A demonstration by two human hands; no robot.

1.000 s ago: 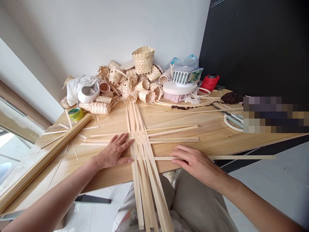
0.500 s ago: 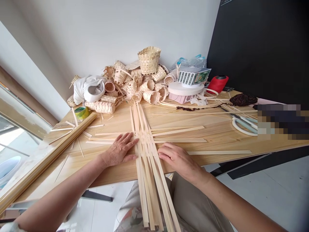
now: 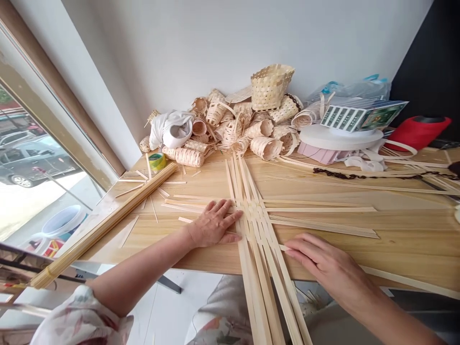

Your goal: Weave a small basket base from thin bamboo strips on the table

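Observation:
Pale bamboo strips (image 3: pixel 258 268) run lengthwise over the table and past its near edge. Other strips (image 3: pixel 323 209) cross them, interlaced into a small woven patch (image 3: pixel 253 215). My left hand (image 3: pixel 217 223) lies flat with fingers spread, fingertips on the patch's left edge. My right hand (image 3: pixel 319 258) is closed in a pinch, right of the weave, on a crosswise bamboo strip (image 3: pixel 409 279). One end of that strip enters the weave; its other end extends past my hand to the right.
Small woven baskets (image 3: pixel 266 148) are heaped at the back, near a white turntable (image 3: pixel 341 139) bearing a box (image 3: pixel 362 115). A red thread cone (image 3: pixel 419 134) stands at right. At left lie a long strip bundle (image 3: pixel 108 220) and a tape roll (image 3: pixel 156 162). The table's edge (image 3: pixel 194 268) is near me.
My right hand has moved right, away from the weave, with the strip pinched in it. My left hand stays on the weave. The camera view has turned left.

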